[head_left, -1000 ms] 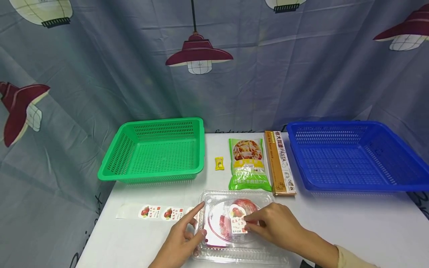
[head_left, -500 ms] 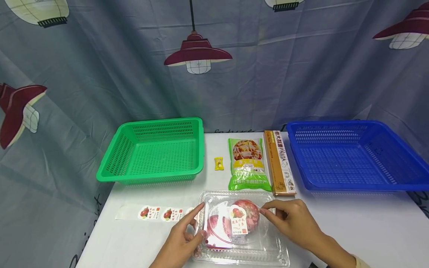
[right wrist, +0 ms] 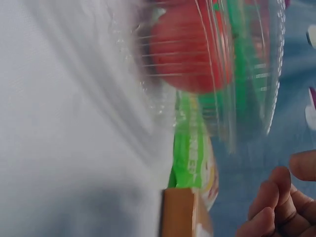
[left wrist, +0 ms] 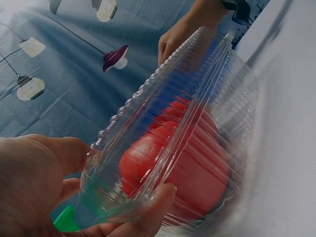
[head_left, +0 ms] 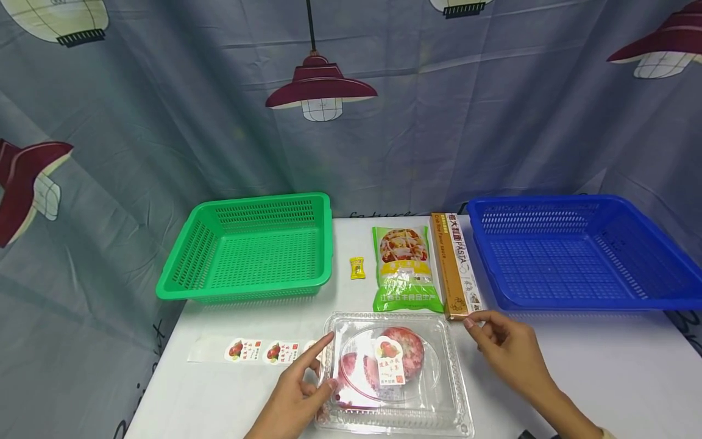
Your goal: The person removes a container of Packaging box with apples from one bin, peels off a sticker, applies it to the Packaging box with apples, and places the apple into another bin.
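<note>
A clear plastic clamshell box (head_left: 450, 390) lies on the table at front centre, with red round fruits (left wrist: 190, 173) inside. A white label sticker (head_left: 390, 361) with a red fruit print lies flat on its lid. My left hand (head_left: 293, 393) holds the box at its left side, index finger along the edge and thumb lower down. In the left wrist view the fingers and thumb sit around the box's corner. To the right of the box, apart from it, hovers my right hand (head_left: 510, 350), fingers loosely bent and holding nothing. A sticker strip (head_left: 263, 350) lies left of the box.
A green basket (head_left: 247, 289) stands at the back left, a blue basket (head_left: 581, 302) at the back right. Between them lie a small yellow packet (head_left: 358, 268), a green food bag (head_left: 407, 268) and a pasta box (head_left: 455, 265). A printed curtain (head_left: 384, 152) hangs behind.
My right hand has let go of the label on the lid and moved right, off the box. My left hand stays at the box's left side.
</note>
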### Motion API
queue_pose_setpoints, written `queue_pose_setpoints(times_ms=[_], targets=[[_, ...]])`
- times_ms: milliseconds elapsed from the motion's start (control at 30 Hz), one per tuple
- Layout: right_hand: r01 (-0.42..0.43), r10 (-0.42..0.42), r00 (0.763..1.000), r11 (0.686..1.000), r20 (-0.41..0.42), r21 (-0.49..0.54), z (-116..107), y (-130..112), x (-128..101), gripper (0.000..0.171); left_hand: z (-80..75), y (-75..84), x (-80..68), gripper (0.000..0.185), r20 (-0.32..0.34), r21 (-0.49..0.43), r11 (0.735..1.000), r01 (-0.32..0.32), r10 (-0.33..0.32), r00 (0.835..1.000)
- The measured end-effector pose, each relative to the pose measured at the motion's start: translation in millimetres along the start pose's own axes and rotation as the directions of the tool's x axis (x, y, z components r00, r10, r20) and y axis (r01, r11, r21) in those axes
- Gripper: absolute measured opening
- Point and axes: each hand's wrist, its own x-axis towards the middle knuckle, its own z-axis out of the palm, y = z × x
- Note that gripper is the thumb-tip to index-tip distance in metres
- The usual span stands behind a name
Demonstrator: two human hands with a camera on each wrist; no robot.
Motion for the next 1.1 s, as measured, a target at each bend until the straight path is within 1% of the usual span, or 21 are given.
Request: queue_pose_setpoints(times_ms=[67,133,267,367,500,633,733,900,1000,1067,1100], targets=[[-0.071,0.071,0.997,0.997,0.006,0.008,-2,3,-1,0.003,0.1,-0.1,0.0,0.067,-0.001,0.002,1.0,0.002,-0.002,1.0],[-0.132,0.131,0.991,0.991,0.011,0.021,-5,7,-2,0.009,0.2,-0.2,0.1,0.067,-0.002,0.005,1.0,0.005,-0.005,1.0],[-0.24,0.239,0.971,0.969,0.015,0.054,-11,15,-4,0.022,0.8,-0.7,0.4,0.067,0.004,0.01,1.0,0.002,-0.002,1.0],[-0.293,0.293,0.956,0.954,0.012,0.06,-16,21,-5,0.029,1.3,-1.1,0.3,0.068,0.009,0.013,1.0,-0.004,0.004,1.0],[-0.335,0.335,0.942,0.94,0.01,0.066,-24,29,-6,0.035,1.9,-1.0,0.2,0.068,0.026,-0.013,1.0,-0.009,0.009,1.0],[-0.379,0.38,0.925,0.918,0.014,0.115,-33,35,-8,0.04,2.3,-0.4,-0.2,0.069,0.039,-0.042,0.999,-0.013,0.015,0.999],[-0.403,0.406,0.914,0.905,0.0,0.136,-40,39,-8,0.041,2.5,1.2,0.0,0.069,0.039,-0.055,0.998,-0.019,0.021,0.999],[-0.406,0.416,0.909,0.899,-0.032,0.167,-48,46,-7,0.042,1.7,6.7,2.1,0.069,0.039,-0.06,0.998,-0.034,0.037,0.999],[-0.405,0.424,0.905,0.881,-0.031,0.244,-53,49,-5,0.041,0.4,11.3,4.0,0.07,0.042,-0.042,0.998,-0.048,0.05,0.998],[-0.406,0.435,0.9,0.861,-0.032,0.305,-55,50,-4,0.042,-0.6,14.8,5.5,0.07,0.048,-0.029,0.998,-0.059,0.061,0.997],[-0.409,0.445,0.895,0.845,-0.029,0.345,-56,51,-3,0.042,-1.2,16.7,6.1,0.07,0.052,-0.029,0.998,-0.062,0.064,0.997]])
